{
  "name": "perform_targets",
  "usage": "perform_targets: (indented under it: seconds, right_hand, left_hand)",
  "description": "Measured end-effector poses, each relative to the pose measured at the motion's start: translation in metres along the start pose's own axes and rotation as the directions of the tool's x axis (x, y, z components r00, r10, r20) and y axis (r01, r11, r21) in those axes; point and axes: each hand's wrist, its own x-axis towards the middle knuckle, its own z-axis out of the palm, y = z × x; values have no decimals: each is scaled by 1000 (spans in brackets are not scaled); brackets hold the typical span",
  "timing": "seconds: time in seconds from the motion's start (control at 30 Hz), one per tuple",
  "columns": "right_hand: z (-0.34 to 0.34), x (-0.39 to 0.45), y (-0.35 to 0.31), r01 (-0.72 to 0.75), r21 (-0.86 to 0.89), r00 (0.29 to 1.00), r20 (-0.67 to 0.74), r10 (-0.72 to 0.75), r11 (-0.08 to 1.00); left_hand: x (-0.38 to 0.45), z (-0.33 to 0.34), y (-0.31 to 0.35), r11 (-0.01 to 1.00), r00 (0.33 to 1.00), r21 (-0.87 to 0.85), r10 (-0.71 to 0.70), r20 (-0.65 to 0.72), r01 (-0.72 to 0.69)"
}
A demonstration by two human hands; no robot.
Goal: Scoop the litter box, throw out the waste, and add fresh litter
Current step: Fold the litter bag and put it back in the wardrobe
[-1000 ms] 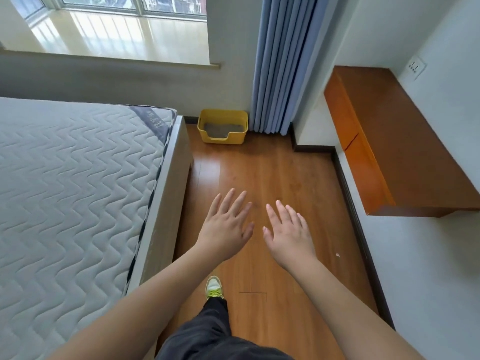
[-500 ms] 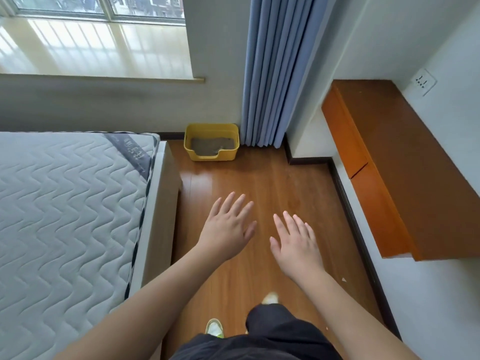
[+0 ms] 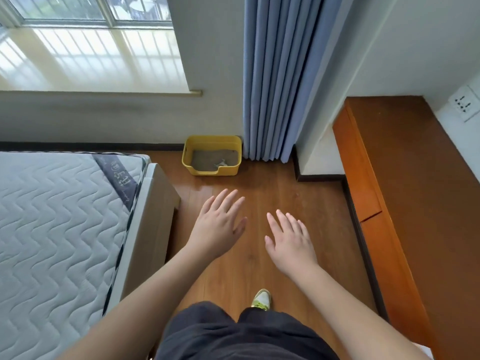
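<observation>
Both hands are reaching out in front of the body with nothing in them. The left hand (image 3: 219,227) is holding its fingers (image 3: 228,201) straight and slightly spread, palm down; the right hand (image 3: 289,237) is doing the same, its fingers (image 3: 284,220) loose and extended. Neither is touching anything.

The litter box (image 3: 212,155), a yellow tray, is sitting on the floor (image 3: 298,196) well beyond the fingertips, tucked against the wall just beside the blue curtain (image 3: 275,79). Grey litter (image 3: 205,158) is lying inside it, and a small pale object, possibly a scoop (image 3: 221,163), is resting on the litter toward the near right corner; it is too small to identify with confidence.

To the left of the left fingers, the bed (image 3: 59,229) is running alongside the walkway; to the right of the right fingers, a wooden cabinet (image 3: 405,178) is lining the wall. One shoe (image 3: 261,299) is showing below the hands.

Judging from this, the task is only beginning: the person appears to be approaching the box, with no tool in hand. Scooping, throwing out the waste and adding fresh litter all seem to be left. No waste bin or bag of new litter is showing anywhere in view.
</observation>
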Motion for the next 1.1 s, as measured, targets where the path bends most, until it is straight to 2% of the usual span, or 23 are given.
perform_targets:
  seconds: [0.1, 0.27, 0.57, 0.8, 1.1]
  right_hand:
    - [-7, 26, 14, -11, 20, 1000, 14, 10, 1000]
    - [-12, 73, 23, -10, 35, 999, 35, 8, 999]
    - [-6, 183, 8, -1, -1, 992, 129, 1, 1000]
    - [-14, 273, -22, 12, -4, 999, 49, -11, 1000]
    - [7, 374, -1, -6, 2, 998, 62, 6, 1000]
  left_hand:
    - [27, 4, 4, 1000, 998, -10, 18, -52, -18]
    - [72, 18, -10, 1000, 1000, -18, -10, 20, 10]
    - [147, 50, -82, 990, 991, -103, -83, 109, 95]
    - [232, 47, -146, 994, 996, -63, -93, 12, 94]
    - [327, 83, -188, 992, 987, -14, -121, 101, 123]
